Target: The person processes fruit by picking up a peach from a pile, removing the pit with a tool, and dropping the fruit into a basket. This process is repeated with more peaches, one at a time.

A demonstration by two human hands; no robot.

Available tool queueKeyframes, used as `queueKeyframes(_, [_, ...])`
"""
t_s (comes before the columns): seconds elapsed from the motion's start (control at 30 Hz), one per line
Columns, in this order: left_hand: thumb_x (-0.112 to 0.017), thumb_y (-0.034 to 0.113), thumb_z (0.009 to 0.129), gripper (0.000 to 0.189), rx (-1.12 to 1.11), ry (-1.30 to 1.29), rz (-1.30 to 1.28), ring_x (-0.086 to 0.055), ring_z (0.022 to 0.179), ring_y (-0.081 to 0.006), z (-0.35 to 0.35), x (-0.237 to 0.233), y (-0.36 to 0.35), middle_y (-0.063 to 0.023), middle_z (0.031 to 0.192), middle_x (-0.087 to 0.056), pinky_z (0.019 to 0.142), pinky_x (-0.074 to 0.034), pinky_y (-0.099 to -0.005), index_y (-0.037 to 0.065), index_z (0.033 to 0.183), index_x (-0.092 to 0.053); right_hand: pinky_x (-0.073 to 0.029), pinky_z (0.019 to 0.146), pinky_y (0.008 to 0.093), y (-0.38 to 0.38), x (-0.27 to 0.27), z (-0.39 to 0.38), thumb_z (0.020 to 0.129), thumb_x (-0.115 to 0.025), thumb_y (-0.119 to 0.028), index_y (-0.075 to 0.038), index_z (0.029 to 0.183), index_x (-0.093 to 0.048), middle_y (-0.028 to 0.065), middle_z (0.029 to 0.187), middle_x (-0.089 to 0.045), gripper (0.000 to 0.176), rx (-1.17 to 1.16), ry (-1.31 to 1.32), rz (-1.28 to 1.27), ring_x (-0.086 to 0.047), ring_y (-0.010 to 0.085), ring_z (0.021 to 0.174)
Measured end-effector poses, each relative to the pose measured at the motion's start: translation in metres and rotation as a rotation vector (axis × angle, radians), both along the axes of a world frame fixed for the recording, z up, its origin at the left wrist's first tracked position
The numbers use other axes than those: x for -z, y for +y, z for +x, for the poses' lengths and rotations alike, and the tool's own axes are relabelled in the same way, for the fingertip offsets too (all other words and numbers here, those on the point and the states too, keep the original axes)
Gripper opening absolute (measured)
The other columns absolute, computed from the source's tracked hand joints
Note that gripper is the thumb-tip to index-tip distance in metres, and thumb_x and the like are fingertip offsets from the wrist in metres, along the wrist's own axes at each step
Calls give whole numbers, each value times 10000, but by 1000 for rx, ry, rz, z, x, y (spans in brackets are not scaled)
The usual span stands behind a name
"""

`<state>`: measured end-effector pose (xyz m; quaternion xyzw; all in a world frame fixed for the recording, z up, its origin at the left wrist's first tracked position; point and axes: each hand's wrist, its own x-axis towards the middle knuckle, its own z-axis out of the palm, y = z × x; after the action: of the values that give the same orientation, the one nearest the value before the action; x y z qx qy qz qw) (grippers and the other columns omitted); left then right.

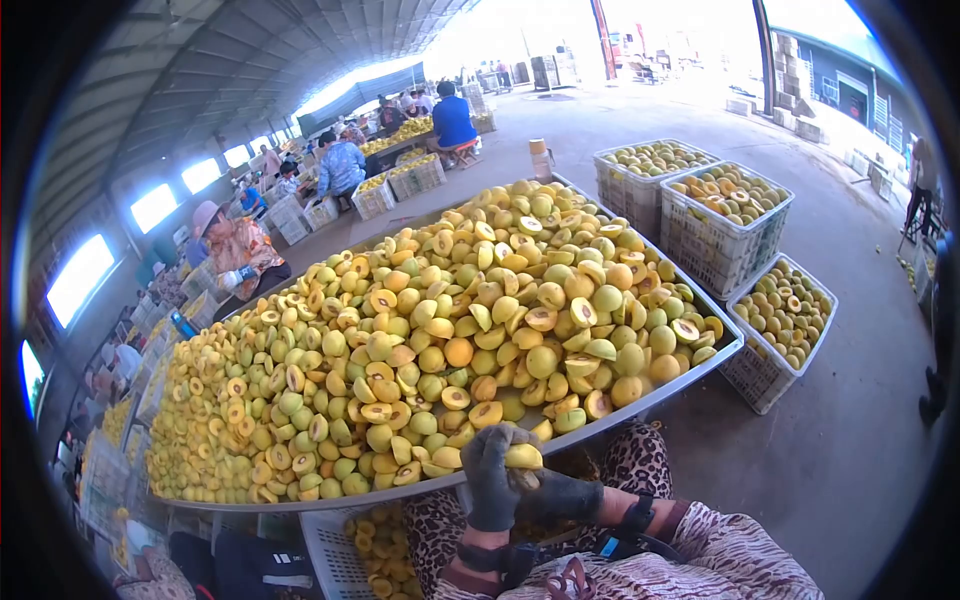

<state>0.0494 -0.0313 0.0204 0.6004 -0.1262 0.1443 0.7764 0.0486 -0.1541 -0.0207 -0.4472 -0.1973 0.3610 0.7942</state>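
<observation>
My left hand (490,478), in a dark glove, is closed round a yellow peach half (523,456) just past the near rim of the table. Close against it, lower and to the right, is my right hand (562,497), also gloved. Its fingers are curled in toward the fruit, and what they grip is mostly hidden. In front of both hands a big heap of halved yellow peaches (430,330), several showing brown pit hollows, covers the metal-rimmed table (660,398).
Crates of peaches (722,240) stand stacked to the right, with another crate (765,365) nearer. Below the table's near edge is a white crate (325,560) with peaches. A bottle (540,160) stands at the far corner. A person in a pink hat (240,250) sits at the left side.
</observation>
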Motion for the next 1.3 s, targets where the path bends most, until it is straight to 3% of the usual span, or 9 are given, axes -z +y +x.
queueKeyframes(0.17, [-585, 133, 906, 194, -197, -67, 360, -664, 684, -219, -10, -25, -9, -120, 790, -678, 661, -540, -329, -31, 807, -614, -427, 1004, 339, -12, -5, 4, 896, -612, -98, -47, 1263, -518, 72, 1183, -578, 382, 104, -745, -188, -539, 191, 1122])
queueKeyframes(0.37, [-543, 58, 918, 177, -59, -273, 462, -662, 729, -178, -17, -35, -15, -90, 781, -675, 678, -540, -314, -10, 767, -605, -477, 983, 309, -22, 15, -8, 927, -655, -122, -32, 1300, -513, 56, 1226, -603, 409, -224, 37, 160, -541, 138, 1168])
queueKeyframes(0.43, [-520, 149, 965, 258, -96, -393, 600, -665, 741, -203, -22, -44, -13, -130, 810, -674, 672, -550, -338, -1, 766, -584, -462, 968, 313, -23, 7, -9, 902, -651, -116, -46, 1252, -529, 83, 1144, -603, 377, -210, -227, 17, -550, 156, 1120])
queueKeyframes(0.7, [-408, 405, 1049, 438, 330, 209, -414, -627, 711, -271, -27, -43, 18, -188, 774, -626, 639, -539, -357, 27, 882, -552, -501, 671, 332, -1, -26, -21, 831, -676, -87, -43, 964, -632, 70, 823, -607, 146, -35, -829, -111, -594, 182, 719])
queueKeyframes(0.9, [-495, 383, 1026, 434, -397, 349, -85, -655, 784, -243, -54, -37, 179, -165, 831, -669, 751, -537, -337, -9, 922, -650, -508, 686, 303, -12, -9, -9, 874, -639, -44, 11, 893, -688, 75, 827, -687, 76, -230, -412, -116, -638, 165, 758])
queueKeyframes(0.93, [-495, 383, 1026, 434, -407, 359, -77, -655, 784, -243, -50, -21, 205, -165, 831, -669, 751, -537, -337, -9, 922, -650, -514, 660, 351, -9, 42, 1, 885, -674, -156, -30, 854, -694, 79, 760, -681, 131, 73, -1119, -26, -641, 240, 681])
queueKeyframes(0.97, [-525, 334, 1012, 406, -636, 219, 305, -658, 824, -242, -41, 2, 231, -159, 871, -682, 779, -532, -328, -41, 948, -667, -518, 639, 407, -16, 56, -2, 869, -688, -271, -72, 807, -699, 111, 697, -674, 209, -93, -784, -926, -653, 308, 641])
queueKeyframes(1.0, [-555, 286, 999, 381, -844, 64, 693, -661, 863, -241, -35, 12, 243, -153, 911, -695, 807, -527, -319, -72, 974, -684, -513, 615, 431, -30, 53, -6, 827, -680, -268, -92, 787, -704, 151, 673, -660, 182, -205, -1237, -1257, -666, 335, 644])
queueKeyframes(1.3, [-773, 274, 792, 488, -440, -31, 1149, -619, 1096, -357, 139, 63, 86, -218, 1164, -645, 957, -478, -399, -3, 1169, -635, -518, 669, 494, -38, 35, -19, 756, -635, -158, -95, 809, -702, 194, 752, -661, 106, 79, -902, -894, -646, 415, 736])
